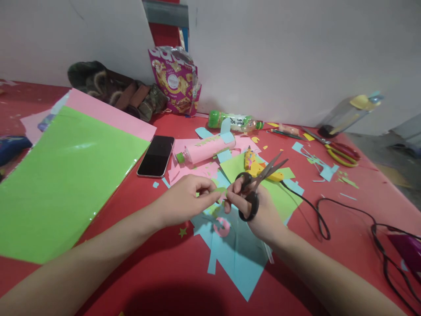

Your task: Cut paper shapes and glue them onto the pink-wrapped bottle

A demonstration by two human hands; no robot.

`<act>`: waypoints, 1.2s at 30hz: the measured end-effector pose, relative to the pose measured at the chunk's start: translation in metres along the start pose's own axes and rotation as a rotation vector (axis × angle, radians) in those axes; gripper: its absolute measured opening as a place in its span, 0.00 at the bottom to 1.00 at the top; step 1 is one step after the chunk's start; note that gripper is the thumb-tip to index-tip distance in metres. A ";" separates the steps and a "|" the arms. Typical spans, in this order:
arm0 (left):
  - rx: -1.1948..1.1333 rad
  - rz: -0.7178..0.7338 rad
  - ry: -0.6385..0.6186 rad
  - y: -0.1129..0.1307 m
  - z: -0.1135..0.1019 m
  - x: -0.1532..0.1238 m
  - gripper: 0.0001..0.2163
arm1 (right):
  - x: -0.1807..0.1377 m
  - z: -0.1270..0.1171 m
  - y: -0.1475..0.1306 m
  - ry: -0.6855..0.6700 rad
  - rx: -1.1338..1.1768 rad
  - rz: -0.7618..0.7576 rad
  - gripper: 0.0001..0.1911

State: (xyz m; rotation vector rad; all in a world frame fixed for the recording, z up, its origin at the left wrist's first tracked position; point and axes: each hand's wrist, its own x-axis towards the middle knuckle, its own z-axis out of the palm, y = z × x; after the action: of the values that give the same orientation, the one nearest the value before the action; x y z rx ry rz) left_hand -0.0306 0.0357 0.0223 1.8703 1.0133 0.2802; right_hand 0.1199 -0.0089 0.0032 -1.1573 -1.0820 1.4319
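Between the fingertips of my left hand (194,198) is a small piece of green paper (219,190). My right hand (259,210) has its fingers through the black handles of a pair of scissors (263,175), whose blades stand apart and point up and away. The right fingertips meet the green piece too. Below both hands lie blue paper sheets (241,263) with a pink paper ring (221,227) on them. Just beyond is a yellow glue gun (263,170) on light green paper. A bottle wrapped in pink paper (207,149) lies on its side behind my hands.
A phone (156,156) and large green sheets (72,184) lie left. At the back are a snack bag (177,81) and a green-labelled bottle (233,120). Right are yellow-red handled scissors (342,153), paper scraps (327,172) and a black cable (348,206) on the red table (158,272).
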 end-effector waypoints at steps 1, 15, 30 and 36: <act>0.001 -0.001 -0.001 0.000 0.000 0.000 0.13 | 0.000 0.000 0.001 -0.002 0.004 -0.002 0.11; -0.010 0.000 -0.018 -0.002 -0.001 0.000 0.12 | 0.000 0.001 -0.001 -0.007 0.006 0.003 0.12; 0.059 -0.004 -0.027 -0.002 -0.004 0.000 0.13 | 0.000 0.000 0.000 -0.035 -0.011 0.022 0.12; 0.060 0.001 -0.070 -0.003 -0.007 0.000 0.13 | 0.000 -0.001 0.002 -0.053 -0.017 0.029 0.13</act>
State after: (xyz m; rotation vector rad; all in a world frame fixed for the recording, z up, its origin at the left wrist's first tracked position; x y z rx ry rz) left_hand -0.0356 0.0407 0.0236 1.9214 0.9823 0.1851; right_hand 0.1203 -0.0093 0.0015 -1.1577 -1.1203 1.4859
